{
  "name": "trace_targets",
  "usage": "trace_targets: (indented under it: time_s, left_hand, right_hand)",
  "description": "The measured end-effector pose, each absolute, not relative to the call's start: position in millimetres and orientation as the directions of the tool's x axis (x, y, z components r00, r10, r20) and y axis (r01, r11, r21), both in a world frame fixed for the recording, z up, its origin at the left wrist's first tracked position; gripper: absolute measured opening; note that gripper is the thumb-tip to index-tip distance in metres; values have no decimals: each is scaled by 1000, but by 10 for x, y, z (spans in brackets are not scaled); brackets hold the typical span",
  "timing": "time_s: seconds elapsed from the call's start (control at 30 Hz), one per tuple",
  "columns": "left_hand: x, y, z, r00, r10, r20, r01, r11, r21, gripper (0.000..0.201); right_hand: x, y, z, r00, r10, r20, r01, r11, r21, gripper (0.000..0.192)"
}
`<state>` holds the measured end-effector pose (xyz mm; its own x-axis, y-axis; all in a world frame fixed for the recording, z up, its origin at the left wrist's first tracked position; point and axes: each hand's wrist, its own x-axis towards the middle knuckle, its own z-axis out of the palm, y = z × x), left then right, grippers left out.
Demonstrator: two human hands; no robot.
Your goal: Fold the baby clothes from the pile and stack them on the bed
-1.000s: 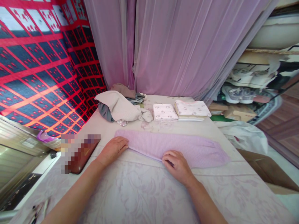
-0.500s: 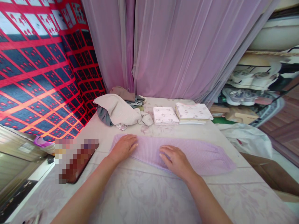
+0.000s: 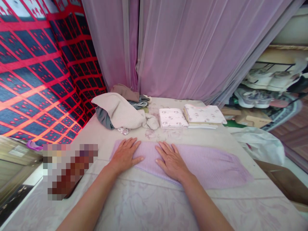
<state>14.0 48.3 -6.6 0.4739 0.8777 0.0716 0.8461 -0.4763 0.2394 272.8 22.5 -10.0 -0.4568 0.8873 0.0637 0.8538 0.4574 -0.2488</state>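
Observation:
A lilac ribbed garment point(image 3: 207, 163), which looks like folded trousers, lies flat in a long strip across the table point(image 3: 134, 205). Its gathered end is at the right. My left hand point(image 3: 125, 155) rests palm down on the garment's left end, fingers spread. Further right, my right hand point(image 3: 172, 162) lies flat on the left-middle part of the same cloth, its fingers also apart. Neither hand grips anything; both press on the fabric from above.
Behind the garment sits a loose heap of clothes point(image 3: 120, 110). Beside it are a folded white printed cloth point(image 3: 173, 118) and a folded stack point(image 3: 204, 115). A pixelated dark-red object point(image 3: 69, 176) lies at left. Purple curtains point(image 3: 173, 48) hang behind; shoes point(image 3: 255, 98) stand on a rack at right.
My right hand has moved left along the cloth and flattened, its fingers spreading. My left hand's fingers have spread out too. The view has shifted slightly.

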Motion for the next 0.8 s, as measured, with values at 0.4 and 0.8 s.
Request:
trace_targets:
  time_s: [0.4,0.8]
  left_hand:
    - [226,880,192,338,941,18,899,-329,290,21]
    - [115,776,369,487,871,-64,801,-417,429,9]
  right_hand:
    - [2732,569,43,-281,956,80,892,291,-345,35]
    - [2905,775,-31,-330,936,123,753,340,-563,9]
